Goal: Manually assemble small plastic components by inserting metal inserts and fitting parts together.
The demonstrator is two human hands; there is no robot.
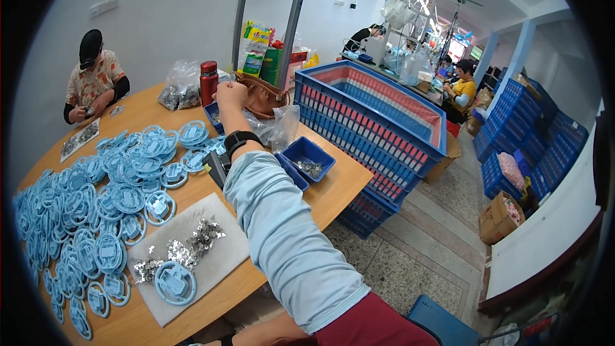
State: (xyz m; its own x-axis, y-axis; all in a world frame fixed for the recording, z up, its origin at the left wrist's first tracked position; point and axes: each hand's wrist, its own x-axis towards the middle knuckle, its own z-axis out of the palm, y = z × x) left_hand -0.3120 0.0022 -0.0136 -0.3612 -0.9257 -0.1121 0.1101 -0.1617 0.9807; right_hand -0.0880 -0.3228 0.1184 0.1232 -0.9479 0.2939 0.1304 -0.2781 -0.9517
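Observation:
My right arm, in a light blue oversleeve, stretches across the table. My right hand (230, 96) is closed, knuckles up, beside a red bottle (209, 82) and above a small blue bin (213, 117) with metal bits in it. Its fingertips are hidden, so what it holds cannot be made out. My left forearm (272, 331) shows at the lower edge, its hand cut off. Near me lies a whitish board (225, 238), bearing small shiny metal pieces (182, 254) and one round light blue plastic part (175, 283).
A large heap of light blue plastic parts (109, 198) covers the table's left. Two blue bins (309, 159) stand near the right edge, by a brown bag (262, 99). Stacked blue crates (371, 128) rise beyond. A person (96, 86) works across the table.

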